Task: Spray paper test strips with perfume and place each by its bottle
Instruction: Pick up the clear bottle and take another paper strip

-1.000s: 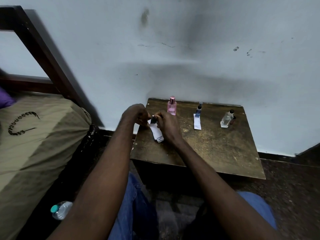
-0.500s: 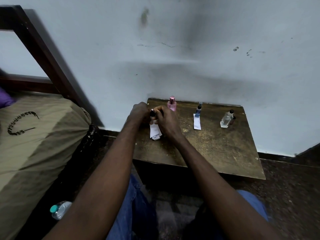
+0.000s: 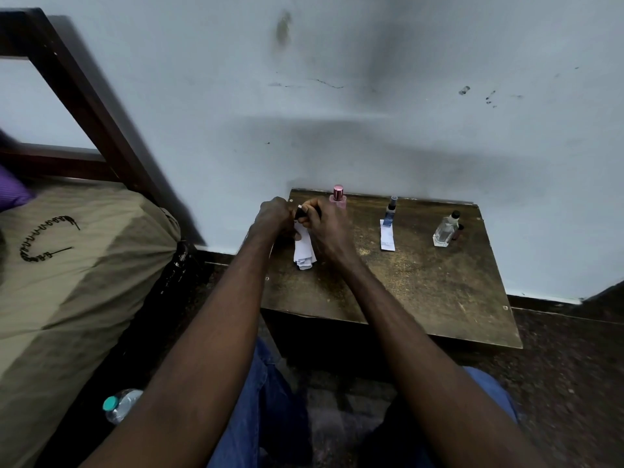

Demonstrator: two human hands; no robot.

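On a small brown wooden table (image 3: 439, 298), my right hand (image 3: 326, 228) grips a small dark perfume bottle (image 3: 301, 213) near the back left corner. My left hand (image 3: 273, 216) is closed on a bunch of white paper strips (image 3: 304, 251) that hang down between the two hands. Behind my right hand stands a pink bottle (image 3: 338, 196). A slim blue bottle (image 3: 390, 211) stands further right with one white strip (image 3: 387, 235) lying in front of it. At the far right is a clear glass bottle (image 3: 446, 229).
The table stands against a pale wall (image 3: 371, 113). A bed with a tan cover (image 3: 67, 265) and dark wooden frame (image 3: 84, 96) is at the left. A plastic water bottle (image 3: 121, 405) lies on the floor by my left arm. My knees in blue jeans (image 3: 266, 400) are below.
Both hands have moved a little toward the wall with the dark bottle and the strips. The strips now hang more upright between the hands.
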